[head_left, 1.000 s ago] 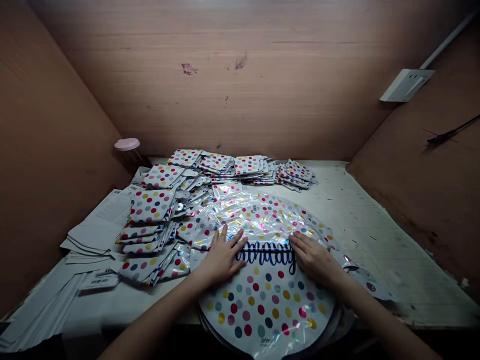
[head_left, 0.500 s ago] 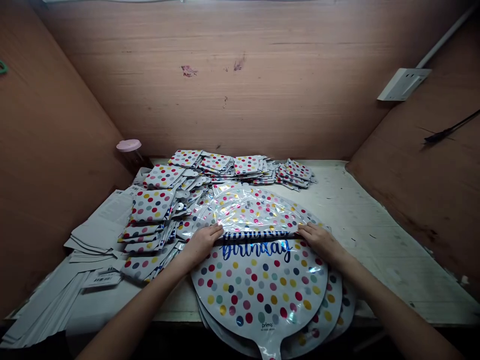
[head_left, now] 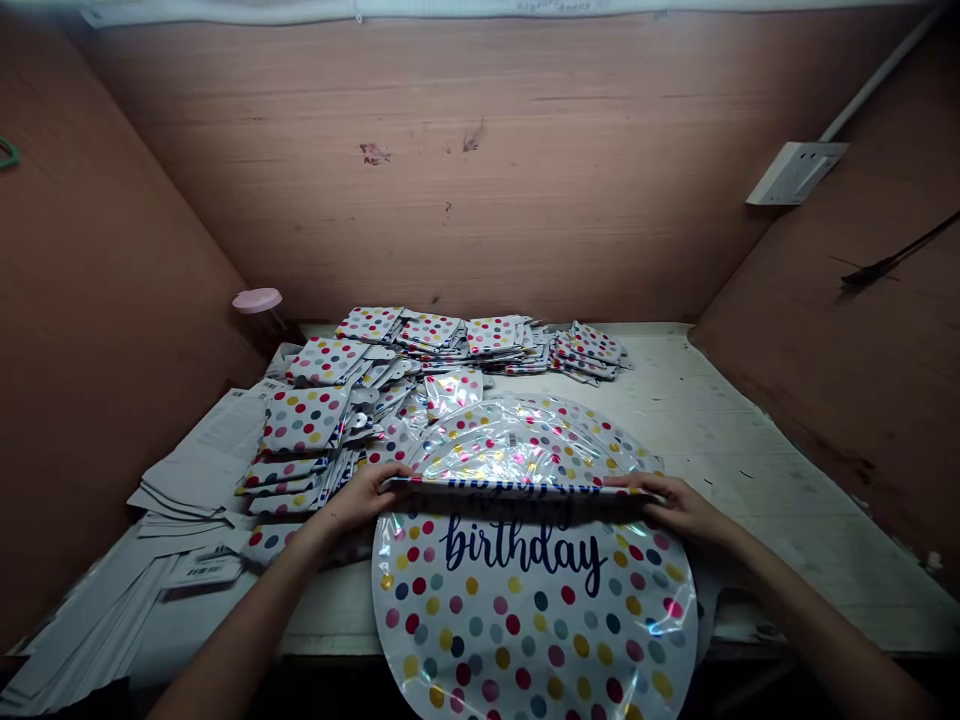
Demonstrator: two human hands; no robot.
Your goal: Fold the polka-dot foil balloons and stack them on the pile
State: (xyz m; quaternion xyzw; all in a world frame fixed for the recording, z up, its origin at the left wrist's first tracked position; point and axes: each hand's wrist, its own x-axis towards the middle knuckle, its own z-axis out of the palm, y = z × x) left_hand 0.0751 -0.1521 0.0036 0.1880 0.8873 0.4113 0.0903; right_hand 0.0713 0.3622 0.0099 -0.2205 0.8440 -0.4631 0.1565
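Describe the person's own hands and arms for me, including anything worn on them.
The left hand and right hand are both ungloved. The left forearm and right forearm are bare as far as the picture shows them, narrowing toward the wrists. No sleeve, watch, bracelet or ring can be made out, nor any cable or marking.

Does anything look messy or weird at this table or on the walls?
Yes. Reddish blotches mark the back wall, which is mostly plain brown. The papers at the left are fanned crookedly, and some seem to poke past the front edge of the table. I see no spill.
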